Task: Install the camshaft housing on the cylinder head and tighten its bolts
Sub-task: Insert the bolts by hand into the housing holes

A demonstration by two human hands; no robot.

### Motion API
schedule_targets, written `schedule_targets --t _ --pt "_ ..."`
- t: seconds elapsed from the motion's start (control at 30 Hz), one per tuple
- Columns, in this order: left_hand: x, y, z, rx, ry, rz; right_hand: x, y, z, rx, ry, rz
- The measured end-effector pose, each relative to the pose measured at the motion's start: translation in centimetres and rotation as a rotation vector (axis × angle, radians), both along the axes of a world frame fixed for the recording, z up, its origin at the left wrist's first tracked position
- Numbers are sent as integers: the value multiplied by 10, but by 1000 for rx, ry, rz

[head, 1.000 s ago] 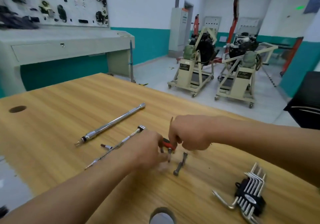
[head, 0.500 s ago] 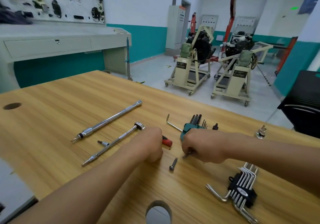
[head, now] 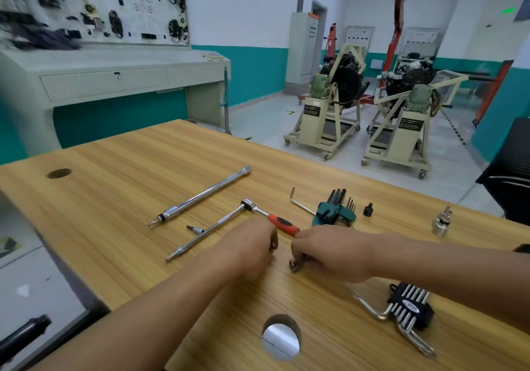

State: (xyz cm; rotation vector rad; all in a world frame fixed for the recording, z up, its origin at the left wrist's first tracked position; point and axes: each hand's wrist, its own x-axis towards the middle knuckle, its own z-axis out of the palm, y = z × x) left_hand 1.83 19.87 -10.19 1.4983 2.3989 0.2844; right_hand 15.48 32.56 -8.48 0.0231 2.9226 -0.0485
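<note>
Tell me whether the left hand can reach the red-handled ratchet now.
Probably yes. The ratchet lies just beyond the left hand, nothing between them; the right hand, pinching a bolt, only crowds the handle's end.

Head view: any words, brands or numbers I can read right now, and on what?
None is legible.
Black plates on the engine stands: print too small.
Oval badge on the black hex key holder: blurred.
Wall board markings: blurred.
Grey cabinet label: too small.
</note>
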Motion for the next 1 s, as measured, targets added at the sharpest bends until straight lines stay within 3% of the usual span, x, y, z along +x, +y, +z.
schedule_targets --t 0.07,0.17,0.23,0.33,0.43,0.57,0.63,0.73,0.8,0.9,1.0 --pt "-8 -11 -2 150 -319 110 -4 -2 -2 10 -1 -6" --pt "-13 -33 8 451 -1136 416 -15 -11 -2 -106 93 -102" --pt "-17 -48 21 607 -1444 581 -27 -25 8 -435 235 -232" --pt "-25 -80 60 763 -1535 652 -55 -58 43 -1085 359 -320" --pt "-29 -127 116 888 -1309 512 -88 -103 91 -1420 398 -213" --pt "-38 -214 191 1045 -485 473 -130 -185 163 -1758 337 66" --pt "-42 -268 221 1060 -176 538 -148 -232 190 -1845 229 224" --pt "-45 -350 254 1025 124 619 -174 -301 214 -1808 97 383" --pt "-49 -400 263 936 273 665 -192 -338 223 -1578 192 437" --pt "-59 -461 258 590 482 755 -224 -376 232 -825 530 647" --pt "-83 -498 231 324 451 817 -254 -409 230 -195 454 856"
